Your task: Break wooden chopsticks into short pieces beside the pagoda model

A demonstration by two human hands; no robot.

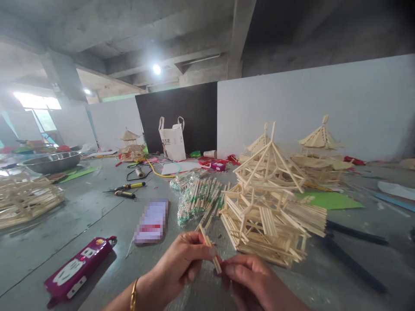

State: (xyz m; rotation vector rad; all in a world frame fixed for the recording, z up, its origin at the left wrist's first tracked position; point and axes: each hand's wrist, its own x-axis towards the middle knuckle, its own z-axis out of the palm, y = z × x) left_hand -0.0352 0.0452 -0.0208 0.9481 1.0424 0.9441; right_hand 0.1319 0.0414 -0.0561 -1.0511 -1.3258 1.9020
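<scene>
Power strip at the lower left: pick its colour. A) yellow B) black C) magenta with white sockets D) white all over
C: the power strip lying on the grey floor has a magenta body with white socket faces, left of the left hand holding wooden sticks.

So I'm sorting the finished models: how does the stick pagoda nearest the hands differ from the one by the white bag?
The near pagoda looks large and sharp, with an open-framed roof; the far pagoda by the white bag looks small and blurred, its roof seemingly closed. The near one sits right of the wrapped sticks. Both are pale stick-built towers on the grey floor.
</scene>
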